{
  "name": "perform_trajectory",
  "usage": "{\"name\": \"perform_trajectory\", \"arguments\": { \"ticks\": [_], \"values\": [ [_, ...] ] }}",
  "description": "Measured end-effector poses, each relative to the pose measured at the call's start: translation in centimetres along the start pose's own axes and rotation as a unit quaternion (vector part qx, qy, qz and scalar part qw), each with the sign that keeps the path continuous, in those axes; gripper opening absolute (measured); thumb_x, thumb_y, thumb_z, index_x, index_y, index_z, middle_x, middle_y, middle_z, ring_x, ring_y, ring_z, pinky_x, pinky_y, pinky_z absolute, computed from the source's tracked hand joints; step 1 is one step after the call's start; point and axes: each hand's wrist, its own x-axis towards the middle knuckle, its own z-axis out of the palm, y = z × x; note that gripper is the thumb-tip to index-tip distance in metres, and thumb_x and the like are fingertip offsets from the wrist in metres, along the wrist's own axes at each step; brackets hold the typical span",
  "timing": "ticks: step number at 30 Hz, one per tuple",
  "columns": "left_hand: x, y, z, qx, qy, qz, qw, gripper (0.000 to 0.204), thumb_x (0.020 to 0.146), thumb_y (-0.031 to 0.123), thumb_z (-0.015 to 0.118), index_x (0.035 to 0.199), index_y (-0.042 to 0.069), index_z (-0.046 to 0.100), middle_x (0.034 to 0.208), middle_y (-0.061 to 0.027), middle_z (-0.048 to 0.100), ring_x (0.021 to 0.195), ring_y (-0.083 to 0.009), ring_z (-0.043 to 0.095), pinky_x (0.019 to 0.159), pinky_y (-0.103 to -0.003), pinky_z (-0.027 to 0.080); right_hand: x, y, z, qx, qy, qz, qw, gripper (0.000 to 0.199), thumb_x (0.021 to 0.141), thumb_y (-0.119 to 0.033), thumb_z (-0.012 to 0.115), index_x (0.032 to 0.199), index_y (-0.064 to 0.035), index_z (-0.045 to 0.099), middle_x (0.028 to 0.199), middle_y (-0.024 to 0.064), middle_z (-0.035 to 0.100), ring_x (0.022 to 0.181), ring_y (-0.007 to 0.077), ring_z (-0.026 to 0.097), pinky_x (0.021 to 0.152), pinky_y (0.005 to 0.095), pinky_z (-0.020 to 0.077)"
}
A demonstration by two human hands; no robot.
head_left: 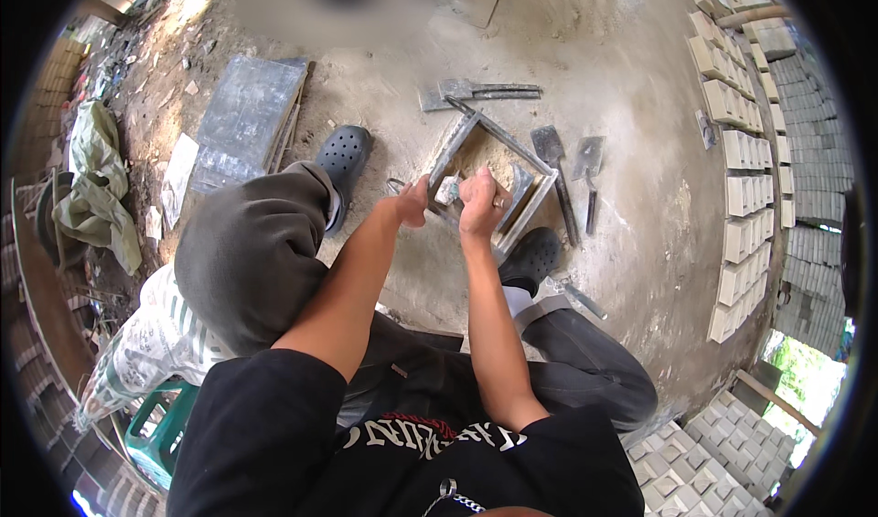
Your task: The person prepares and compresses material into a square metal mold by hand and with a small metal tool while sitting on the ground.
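A square metal mould frame [538, 199] lies on the floor between my feet, with pale powdery material [489, 159] inside it. My left hand [412, 204] is closed on the frame's left side, near a small wire loop [395, 186]. Over the inside of the frame, my right hand [482, 204] makes a fist around a trowel. The trowel's flat grey blade [521, 184] shows to the right of the fist, and a whitish end [448, 189] sticks out on the left. My fingers hide the middle of its handle.
Right of the frame lie two trowels, one dark [549, 144] and one grey [590, 158]. Another flat tool [477, 92] lies beyond it. Grey boards [245, 115] are stacked at left. Rows of pale blocks [748, 192] line the right side. A green stool [163, 430] stands lower left.
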Motion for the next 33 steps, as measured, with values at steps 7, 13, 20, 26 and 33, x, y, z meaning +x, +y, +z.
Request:
{"name": "perform_trajectory", "arguments": {
  "ticks": [7,13,20,26,33],
  "values": [
    [-1.4,1.6,-1.2,-0.002,-0.015,-0.020,1.000,0.097,0.068,0.003,0.053,0.142,-0.001,-0.009,0.137,-0.0276,0.038,0.137,-0.0329,0.026,0.115,-0.034,0.012,0.8,-2.0,-0.5,0.031,-0.120,0.095,0.988,0.037,0.090,-0.020,0.047,0.058,-0.0054,0.038,0.056,-0.0011,0.036,0.047,0.0066,0.032,0.044,0.0253,0.0243],
    [-1.9,2.4,-1.6,0.021,-0.028,-0.053,0.998,0.099,0.070,0.006,0.054,0.142,0.000,-0.012,0.140,-0.0271,0.034,0.138,-0.0319,0.024,0.115,-0.036,0.013,-0.3,-5.0,-0.9,-0.017,-0.182,-0.062,0.981,0.038,0.089,-0.020,0.046,0.055,-0.0063,0.034,0.053,0.0000,0.032,0.044,0.0080,0.029,0.042,0.0248,0.0217],
    [-1.1,2.4,-1.9,-0.007,-0.046,-0.025,0.999,0.099,0.071,0.009,0.055,0.144,0.005,-0.012,0.143,-0.0250,0.029,0.139,-0.0405,0.014,0.114,-0.038,0.018,-0.9,0.0,-2.8,-0.036,-0.201,0.035,0.978,0.031,0.086,-0.010,0.043,0.057,-0.0029,0.036,0.053,-0.0027,0.035,0.047,0.0050,0.029,0.043,0.0256,0.0213],
    [0.0,0.6,-0.2,-0.006,-0.027,-0.037,0.999,0.106,0.068,0.010,0.064,0.144,0.004,-0.010,0.145,-0.0274,0.024,0.139,-0.0379,0.015,0.114,-0.039,0.018,-1.6,0.3,-3.1,-0.006,-0.152,0.048,0.987,0.034,0.085,-0.009,0.044,0.054,-0.0047,0.031,0.052,-0.0019,0.033,0.047,0.0056,0.030,0.043,0.0255,0.0224],
    [-1.3,2.4,-1.3,-0.005,-0.020,-0.012,1.000,0.101,0.069,0.009,0.057,0.143,0.003,-0.011,0.137,-0.0268,0.038,0.137,-0.0391,0.021,0.114,-0.038,0.015,-1.0,0.1,-3.2,-0.072,-0.189,-0.076,0.976,0.029,0.083,-0.006,0.045,0.056,0.0008,0.040,0.050,0.0020,0.038,0.046,0.0087,0.037,0.043,0.0282,0.0261]
  ]
}}
